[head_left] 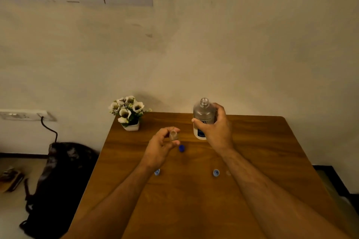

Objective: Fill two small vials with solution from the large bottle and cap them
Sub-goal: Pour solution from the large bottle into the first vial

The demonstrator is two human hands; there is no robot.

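Open bottle and first vial raised, ready for pouring.

The large bottle [203, 118], uncapped and upright, is wrapped in the right hand [215, 125] above the far side of the counter [252, 161]; the left hand [162, 144] pinches one small open vial [173, 135] just beside it, fingertips closed round the glass. This looks like the first fill about to begin: next, the bottle must tip so its mouth meets the vial's narrow opening, slowly, to avoid spilling. I count one bottle, one vial in view (a second I cannot find), one dark blue cap [181, 148] below the vial, and two pale blue caps [157, 172] nearer the person. A flower pot [130, 114] stands at the far left corner.
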